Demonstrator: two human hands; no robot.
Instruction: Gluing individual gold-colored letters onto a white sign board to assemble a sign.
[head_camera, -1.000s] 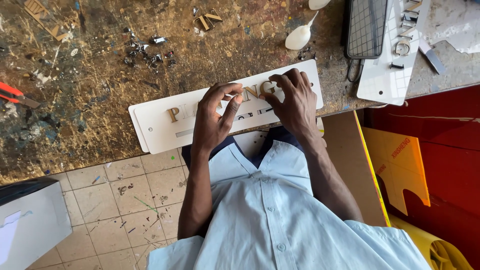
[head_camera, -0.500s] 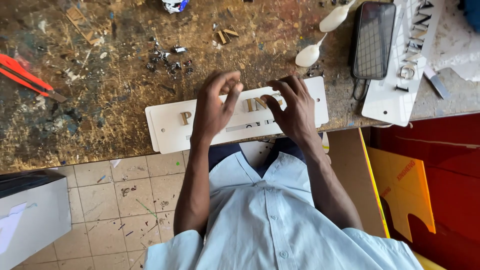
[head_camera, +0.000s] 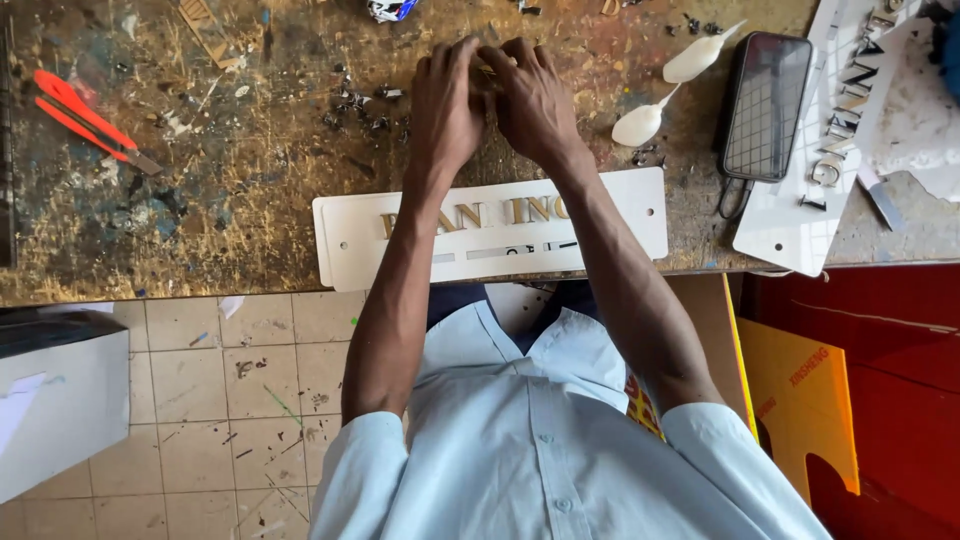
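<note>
left hand (head_camera: 447, 105): raised over the counter beyond the sign plate, fingers curled in to meet the other hand; it seems to pinch something tiny at the fingertips, but I cannot tell what
right hand (head_camera: 533, 100): touching the left at the fingertips, fingers bent narrow around the same hidden small piece
small piece: between the two sets of fingertips, almost wholly covered; only a sliver of pale gold shows, too small to name
white sign plate (head_camera: 490, 240): lies flat at the near edge of the counter, under both forearms, well apart from the fingertips; gold cut-out letters (head_camera: 470, 214) sit on its face with a gap among them
handling: the plate looks stiff, flat and light, probably easy to scratch, best taken by its long edges; the letters look thin, light and fiddly, likely best pinched by their rims
counter (head_camera: 230, 180): worn, paint-stained wood; small dark screws and scraps (head_camera: 365, 105) lie just left of the hands
nearby: red utility knife (head_camera: 85, 120) far left; phone (head_camera: 765, 105) and two white spoons (head_camera: 665, 95) to the right; second white plate (head_camera: 825, 150) beyond the phone
</note>
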